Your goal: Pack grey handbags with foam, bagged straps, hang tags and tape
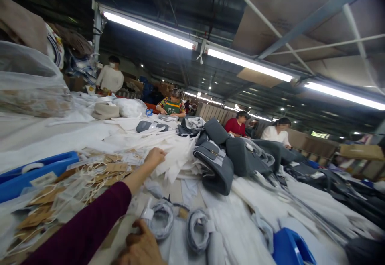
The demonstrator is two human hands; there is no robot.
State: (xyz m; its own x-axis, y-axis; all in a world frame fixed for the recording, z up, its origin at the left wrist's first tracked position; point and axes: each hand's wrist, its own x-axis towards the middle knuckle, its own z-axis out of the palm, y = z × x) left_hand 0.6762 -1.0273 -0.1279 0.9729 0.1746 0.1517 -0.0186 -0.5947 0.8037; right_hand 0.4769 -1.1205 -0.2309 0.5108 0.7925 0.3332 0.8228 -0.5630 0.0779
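Note:
My left hand (155, 156), at the end of a purple sleeve, reaches across the table with its fingers closed on the edge of a white sheet (177, 154) in a loose pile. Low in the view is my right hand (141, 245), its fingers bent and apart, with nothing visible in them. Just beyond it lies a plastic-wrapped coiled strap (161, 219); a second coil (198, 231) sits to its right. Dark grey bags (213, 160) with flaps are heaped right of the white pile.
Brown tags with white strings (111, 168) cover the left side, beside a blue holder (57, 164). Another blue holder (290, 247) stands at the lower right. A large clear plastic bag (30, 84) is at the far left. Several people work beyond the table.

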